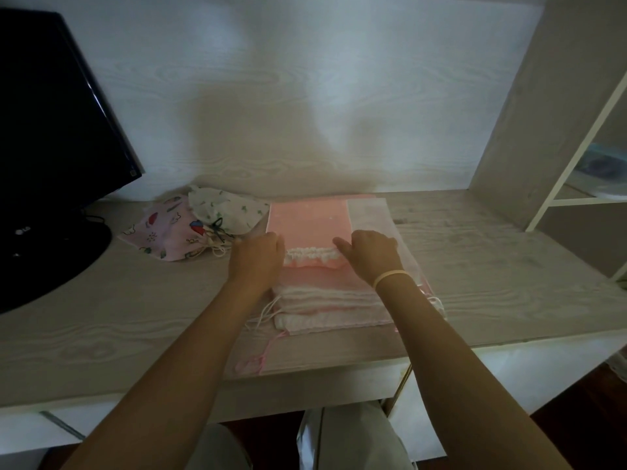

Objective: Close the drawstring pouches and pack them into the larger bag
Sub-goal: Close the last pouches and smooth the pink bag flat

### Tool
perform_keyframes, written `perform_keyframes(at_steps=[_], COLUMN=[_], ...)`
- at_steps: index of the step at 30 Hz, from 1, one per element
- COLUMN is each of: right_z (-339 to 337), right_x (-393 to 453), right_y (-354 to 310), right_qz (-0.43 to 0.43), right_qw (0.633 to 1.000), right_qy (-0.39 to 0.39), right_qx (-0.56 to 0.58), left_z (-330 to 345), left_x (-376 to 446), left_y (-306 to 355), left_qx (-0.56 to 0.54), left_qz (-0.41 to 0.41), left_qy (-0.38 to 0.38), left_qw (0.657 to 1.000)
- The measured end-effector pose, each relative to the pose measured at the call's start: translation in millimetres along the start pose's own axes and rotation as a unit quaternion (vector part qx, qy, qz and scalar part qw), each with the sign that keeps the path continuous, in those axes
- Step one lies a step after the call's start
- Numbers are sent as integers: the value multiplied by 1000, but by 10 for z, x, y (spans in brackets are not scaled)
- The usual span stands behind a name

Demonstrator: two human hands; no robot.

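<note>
Pouches in pink (pixel 307 217) lie stacked on the pale wood-grain surface (pixel 475 266), just right of two patterned pouches (pixel 169 232) already cinched beside the black monitor (pixel 51 130). The left hand (pixel 258 257) and right hand (pixel 369 252) each have a grip curled at one end of the top pouch's gathered white mouth (pixel 314 255), apparently pinching its cords. Uneven pulling could drag the stack towards the surface's near edge, where cords (pixel 261 359) already dangle; a shelf unit (pixel 576 164) stands right of the stack.

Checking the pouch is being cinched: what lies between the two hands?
In the head view, the gathered white ruffled mouth of the top pink pouch spans the stretch between the left hand and the right hand.
</note>
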State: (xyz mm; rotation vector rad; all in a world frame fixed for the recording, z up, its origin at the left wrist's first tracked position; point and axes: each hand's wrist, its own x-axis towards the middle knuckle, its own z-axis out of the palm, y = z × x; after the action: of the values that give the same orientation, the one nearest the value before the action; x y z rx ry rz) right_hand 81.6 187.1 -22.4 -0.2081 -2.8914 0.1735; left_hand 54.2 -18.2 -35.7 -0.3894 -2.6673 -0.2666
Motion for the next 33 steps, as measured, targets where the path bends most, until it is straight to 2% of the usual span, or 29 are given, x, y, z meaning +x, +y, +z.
perform_keyframes(at_steps=[2, 5, 8, 12, 14, 16, 19, 21, 25, 30, 33], right_z=[11, 23, -3, 34, 68, 1, -223, -349, -560, -617, -516], right_x=[14, 13, 27, 21, 6, 37, 67, 62, 144, 425, 516], right_y=[16, -8, 124, 272, 274, 300, 322, 287, 131, -2, -42], right_qz=[9, 15, 46, 88, 78, 70, 75, 63, 11, -64, -85], right_qw=[999, 994, 992, 993, 996, 995, 974, 954, 927, 971, 977], right_qy=[-1, 22, 63, 58, 31, -29, -127, -153, -180, -132, -53], right_qx=[42, 104, 96, 52, 41, 65, 171, 248, 329, 188, 189], left_z=[4, -19, -28, 81, 115, 99, -50, -155, -336, -451, -364], left_x=[-18, -1, -11, -92, -115, -123, -49, 61, 315, 553, 648], left_y=[16, 70, 3, -156, -169, -197, -194, -106, 68, 143, 169], left_qx=[-28, -60, -75, -87, -100, -143, -272, -325, -329, -282, -165], left_qz=[-8, -27, -68, -106, -119, -137, -221, -257, -191, -108, -83], left_qy=[-27, -24, -19, -17, -22, -30, -63, -102, -107, -156, -112], left_qw=[999, 998, 995, 990, 987, 980, 934, 905, 919, 940, 976])
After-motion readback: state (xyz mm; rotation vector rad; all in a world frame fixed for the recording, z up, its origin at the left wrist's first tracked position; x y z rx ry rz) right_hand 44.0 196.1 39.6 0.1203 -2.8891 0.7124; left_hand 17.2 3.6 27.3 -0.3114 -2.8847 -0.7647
